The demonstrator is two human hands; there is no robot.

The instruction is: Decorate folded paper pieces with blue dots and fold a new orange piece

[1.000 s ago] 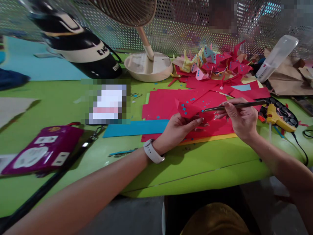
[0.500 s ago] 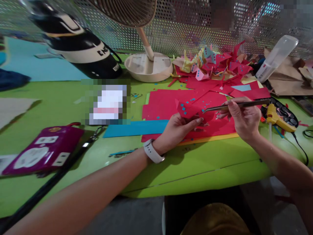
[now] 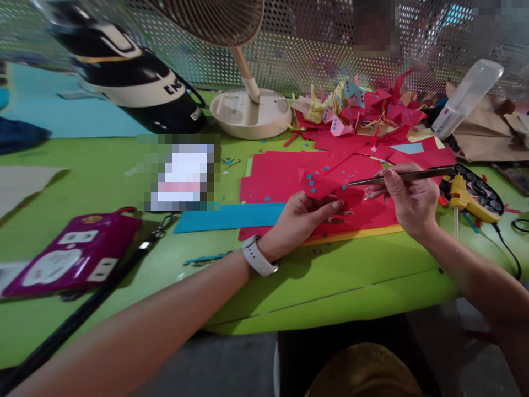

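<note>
My left hand (image 3: pixel 312 213), with a pale watch on its wrist, pinches a small folded red paper piece (image 3: pixel 321 187) that has blue squares stuck on it. In my right hand (image 3: pixel 413 201) is a pair of dark metal tweezers (image 3: pixel 407 176). The tweezers' tip reaches the right side of the folded piece, by a tiny blue square; whether it grips the square cannot be made out. Beneath both hands lie stacked red paper sheets (image 3: pixel 273 171), dotted with loose blue bits. A blue paper strip (image 3: pixel 231 216) runs left from under my left wrist.
Folded red, yellow and pink paper pieces (image 3: pixel 363 107) are heaped behind the sheets. A yellow glue gun (image 3: pixel 473 201) and a clear bottle (image 3: pixel 471 99) stand right. Toward the left are a fan base (image 3: pixel 252 113), a black bottle (image 3: pixel 140 88), a blurred phone (image 3: pixel 184 176) and a purple pouch (image 3: pixel 74 251).
The folded red piece has tilted slightly to the right in my left hand. My right hand and the tweezers have shifted only a little.
</note>
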